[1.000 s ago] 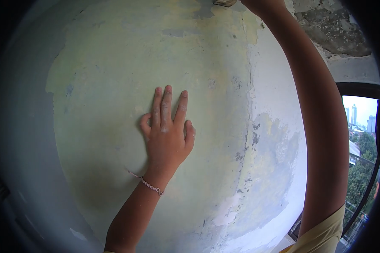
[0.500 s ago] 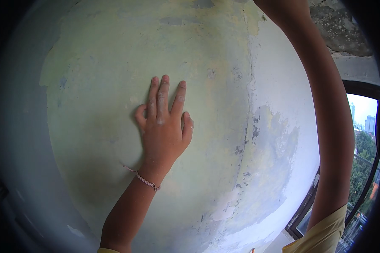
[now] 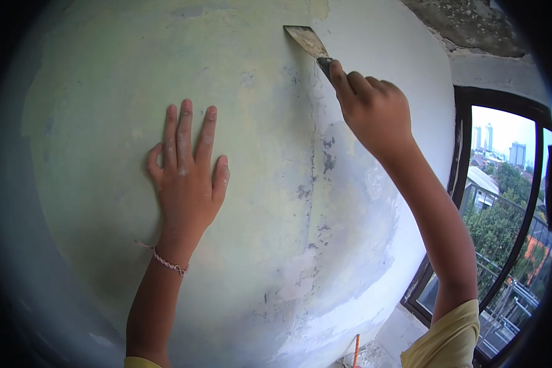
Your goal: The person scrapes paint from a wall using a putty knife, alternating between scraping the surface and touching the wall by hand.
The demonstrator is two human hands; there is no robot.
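My left hand (image 3: 187, 162) lies flat on the greenish, patchy wall (image 3: 104, 202), fingers stretched upward and dusted with white. A braided bracelet (image 3: 168, 265) circles that wrist. In my right hand (image 3: 377, 110), the fingers are wrapped around the dark handle of a putty knife (image 3: 308, 42). Its wide, stained blade points up and left, close against the upper wall. Below the blade, a crack with dark flaked spots (image 3: 328, 161) runs down the wall, between the green area and the whiter paint.
At right is a dark-framed window (image 3: 463, 144), with trees, a railing and tall buildings outside. Rough bare concrete (image 3: 472, 24) shows at the top right. Low down, a thin orange stick (image 3: 356, 349) stands near whitish debris (image 3: 374, 354).
My right hand has come down into view with the putty knife. The view has shifted to the right, showing more of the window; my left hand keeps its pose on the wall.
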